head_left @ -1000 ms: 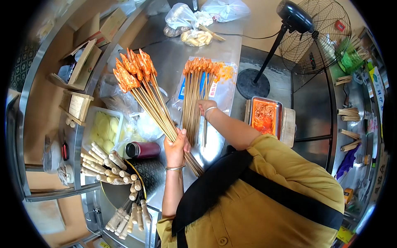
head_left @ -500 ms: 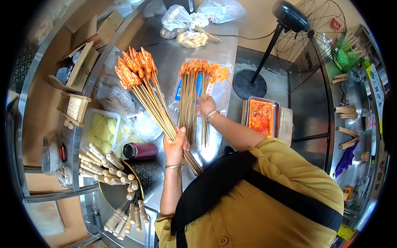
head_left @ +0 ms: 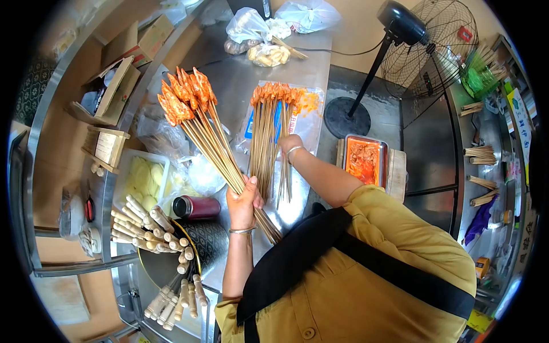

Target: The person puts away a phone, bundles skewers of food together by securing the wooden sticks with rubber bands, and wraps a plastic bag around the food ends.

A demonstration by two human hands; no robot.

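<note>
My left hand (head_left: pixel 243 203) is closed around a fanned bundle of bamboo meat skewers (head_left: pixel 211 143), held raised and tilted up to the left, with red-coated meat at the top. More skewers (head_left: pixel 264 143) lie side by side on the steel table, their meat ends on a clear plastic sheet with blue print (head_left: pixel 309 120). At the right side of this row, my right hand (head_left: pixel 290 144) is closed on a few sticks below the meat. Its fingertips are partly hidden behind the hand.
Left of the table are a tub of pale slices (head_left: pixel 146 178), a dark red flask (head_left: pixel 197 207) and a pot of wooden-handled tools (head_left: pixel 171 251). A tray of red marinated meat (head_left: pixel 364 162) is at right, near a standing fan (head_left: pixel 400 26). Plastic bags (head_left: pixel 269 54) sit at the back.
My right hand has turned slightly and shifted a little right, and the lower ends of the sticks by it have swung a little. My left hand and its bundle look nearly still.
</note>
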